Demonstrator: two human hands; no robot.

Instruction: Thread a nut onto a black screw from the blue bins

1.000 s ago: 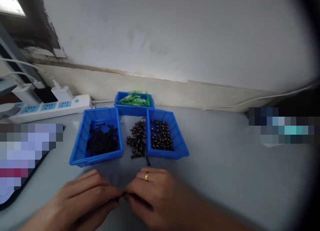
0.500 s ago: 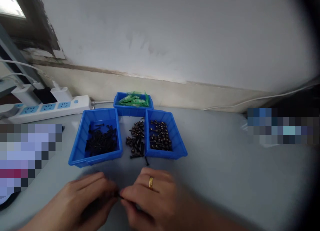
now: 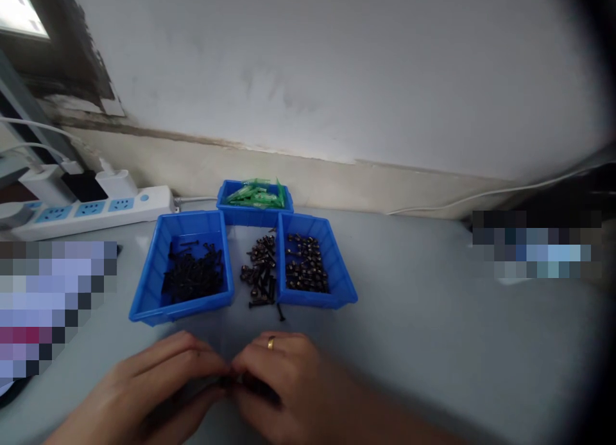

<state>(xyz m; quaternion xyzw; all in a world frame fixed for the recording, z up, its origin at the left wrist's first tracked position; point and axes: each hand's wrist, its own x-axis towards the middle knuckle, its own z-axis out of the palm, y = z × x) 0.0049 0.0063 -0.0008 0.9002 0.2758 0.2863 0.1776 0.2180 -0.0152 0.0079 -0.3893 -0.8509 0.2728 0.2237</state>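
Fingers [image 3: 219, 371] of both hands pinch small dark piece [image 3: 226, 382] between.

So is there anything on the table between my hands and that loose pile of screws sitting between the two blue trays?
Nothing big. The left hand and right hand sit close to the screw pile, with bare table between, apart from one stray screw lying just ahead of the right hand.

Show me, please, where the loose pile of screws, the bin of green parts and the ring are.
loose pile of screws [image 3: 261, 271]: head view, middle of the heap between the two front bins.
bin of green parts [image 3: 254, 215]: head view, front blue wall.
ring [image 3: 271, 343]: head view, gold band on a right-hand finger.
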